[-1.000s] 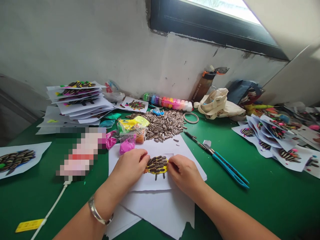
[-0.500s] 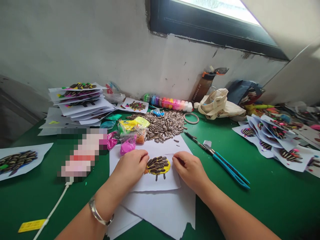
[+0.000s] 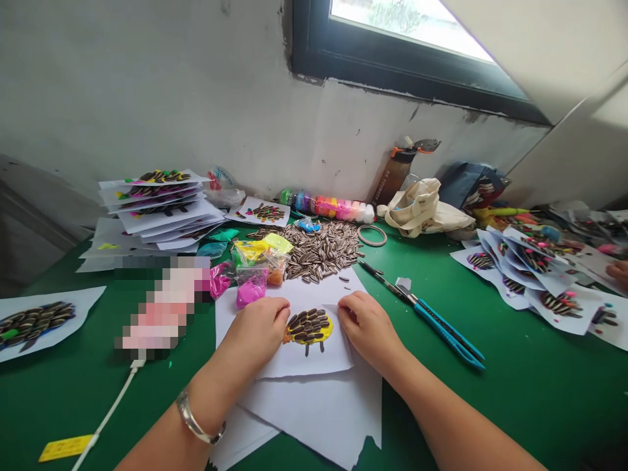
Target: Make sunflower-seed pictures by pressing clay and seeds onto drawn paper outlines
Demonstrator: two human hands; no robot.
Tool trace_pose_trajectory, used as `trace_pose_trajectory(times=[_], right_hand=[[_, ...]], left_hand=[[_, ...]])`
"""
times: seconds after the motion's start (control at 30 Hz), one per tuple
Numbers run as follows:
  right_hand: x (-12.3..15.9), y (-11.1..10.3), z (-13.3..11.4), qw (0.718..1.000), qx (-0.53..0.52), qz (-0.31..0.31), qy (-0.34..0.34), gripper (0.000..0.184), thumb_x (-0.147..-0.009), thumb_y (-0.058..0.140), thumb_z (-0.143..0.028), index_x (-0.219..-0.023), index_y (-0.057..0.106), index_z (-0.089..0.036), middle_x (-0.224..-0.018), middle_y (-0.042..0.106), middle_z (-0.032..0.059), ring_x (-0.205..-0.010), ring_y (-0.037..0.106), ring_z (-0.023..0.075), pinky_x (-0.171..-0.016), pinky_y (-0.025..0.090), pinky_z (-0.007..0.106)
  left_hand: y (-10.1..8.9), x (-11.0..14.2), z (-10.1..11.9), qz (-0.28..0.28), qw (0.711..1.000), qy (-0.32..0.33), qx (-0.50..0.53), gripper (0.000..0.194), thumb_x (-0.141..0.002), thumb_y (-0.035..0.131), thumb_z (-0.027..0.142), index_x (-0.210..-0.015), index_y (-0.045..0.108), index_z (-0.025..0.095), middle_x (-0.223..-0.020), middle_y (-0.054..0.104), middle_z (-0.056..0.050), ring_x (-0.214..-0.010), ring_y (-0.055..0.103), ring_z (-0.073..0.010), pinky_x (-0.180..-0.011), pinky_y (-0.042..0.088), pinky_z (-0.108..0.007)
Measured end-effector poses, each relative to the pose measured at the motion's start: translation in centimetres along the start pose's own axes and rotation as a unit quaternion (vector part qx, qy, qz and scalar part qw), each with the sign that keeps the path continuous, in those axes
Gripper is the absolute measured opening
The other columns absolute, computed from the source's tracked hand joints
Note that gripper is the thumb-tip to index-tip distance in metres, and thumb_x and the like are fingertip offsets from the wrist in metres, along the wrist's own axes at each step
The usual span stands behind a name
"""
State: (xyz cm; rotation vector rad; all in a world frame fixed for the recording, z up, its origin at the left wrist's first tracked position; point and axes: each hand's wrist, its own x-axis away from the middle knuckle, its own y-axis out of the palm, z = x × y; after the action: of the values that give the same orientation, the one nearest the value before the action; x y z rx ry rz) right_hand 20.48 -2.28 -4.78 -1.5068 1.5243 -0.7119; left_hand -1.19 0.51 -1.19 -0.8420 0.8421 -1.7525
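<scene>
A white paper card (image 3: pixel 314 366) lies in front of me on larger white sheets (image 3: pixel 338 409). On it is a yellow clay animal shape (image 3: pixel 308 327) covered in rows of sunflower seeds, with an orange bit at its left end and two seed legs below. My left hand (image 3: pixel 262 330), with a silver bangle on its wrist, pinches the card's left side. At the opposite side my right hand (image 3: pixel 367 327) pinches the upper right edge, fingers curled. Just behind the card sit bagged magenta clay (image 3: pixel 250 286) and a pile of sunflower seeds (image 3: pixel 324 248).
Blue tweezers (image 3: pixel 449 333) lie right of my right hand, near a tape ring (image 3: pixel 371 235). Finished cards are stacked (image 3: pixel 164 216) at back left and spread (image 3: pixel 534 261) at right. A bottle (image 3: pixel 392 173) and cloth bag (image 3: pixel 417 209) stand behind. A co-worker's hand (image 3: pixel 618 269) shows at the right edge.
The camera view has shifted slightly. Both hands keep their hold on the card, which has hardly moved. Another person's hand has come into view at the far right.
</scene>
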Motion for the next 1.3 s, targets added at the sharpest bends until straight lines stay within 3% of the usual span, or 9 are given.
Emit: trace_pose_trajectory(times=[0.3, 0.47, 0.63, 0.83, 1.03, 1.3], right_hand=[[-3.1, -0.2, -0.2, 0.998, 0.046, -0.042, -0.003, 0.019, -0.088, 0.049, -0.015, -0.079, 0.066, -0.019, -0.081, 0.063, 0.0024, -0.076, 0.057, 0.0141, -0.069, 0.039, 0.023], [-6.0, -0.5, -1.3, 0.993, 0.086, -0.059, -0.047, 0.023, -0.089, 0.047, -0.014, -0.091, 0.069, -0.021, -0.089, 0.067, 0.0031, -0.084, 0.059, 0.0141, -0.071, 0.038, 0.022], [-8.3, 0.7, -2.9, 0.982, 0.14, -0.08, -0.1, 0.025, -0.09, 0.047, -0.014, -0.082, 0.069, -0.02, -0.086, 0.067, 0.0052, -0.082, 0.059, 0.0165, -0.069, 0.036, 0.024], [-9.5, 1.8, -3.2, 0.966, 0.196, -0.109, -0.128, 0.017, -0.084, 0.051, -0.009, -0.084, 0.067, -0.016, -0.081, 0.066, 0.0093, -0.075, 0.059, 0.0196, -0.066, 0.036, 0.027], [-8.4, 1.4, -3.3, 0.969, 0.194, -0.097, -0.115, 0.021, -0.082, 0.051, -0.007, -0.093, 0.066, -0.017, -0.087, 0.064, 0.008, -0.08, 0.058, 0.0186, -0.069, 0.037, 0.026], [-4.2, -0.4, 0.0, 0.993, 0.104, -0.039, -0.047, 0.026, -0.089, 0.045, -0.009, -0.097, 0.069, -0.019, -0.092, 0.065, 0.005, -0.085, 0.058, 0.0153, -0.073, 0.039, 0.023]], left_hand=[[-0.4, -0.1, -0.2, 0.003, 1.0, 0.004, -0.019, 0.031, -0.091, 0.037, 0.023, -0.069, 0.059, 0.02, -0.075, 0.068, -0.005, -0.073, 0.06, -0.0199, -0.062, 0.033, -0.03], [-0.3, -0.1, -0.3, -0.002, 1.0, -0.002, -0.01, 0.029, -0.091, 0.038, 0.021, -0.074, 0.062, 0.019, -0.082, 0.07, -0.006, -0.079, 0.062, -0.0204, -0.064, 0.034, -0.03], [-0.1, -0.2, -0.6, -0.002, 1.0, 0.001, -0.005, 0.028, -0.091, 0.04, 0.022, -0.078, 0.065, 0.019, -0.086, 0.071, -0.007, -0.083, 0.063, -0.0212, -0.066, 0.035, -0.03], [0.1, -0.3, -0.8, -0.004, 1.0, 0.003, -0.001, 0.029, -0.091, 0.04, 0.022, -0.078, 0.066, 0.018, -0.085, 0.071, -0.007, -0.084, 0.063, -0.0208, -0.069, 0.036, -0.03], [0.1, -0.3, -0.8, -0.002, 1.0, -0.001, -0.007, 0.028, -0.091, 0.041, 0.023, -0.077, 0.065, 0.019, -0.085, 0.07, -0.007, -0.082, 0.062, -0.0207, -0.066, 0.035, -0.03], [0.3, -0.6, -0.9, 0.002, 1.0, 0.012, -0.008, 0.028, -0.09, 0.041, 0.025, -0.078, 0.064, 0.019, -0.086, 0.07, -0.007, -0.082, 0.061, -0.0206, -0.066, 0.036, -0.029]])
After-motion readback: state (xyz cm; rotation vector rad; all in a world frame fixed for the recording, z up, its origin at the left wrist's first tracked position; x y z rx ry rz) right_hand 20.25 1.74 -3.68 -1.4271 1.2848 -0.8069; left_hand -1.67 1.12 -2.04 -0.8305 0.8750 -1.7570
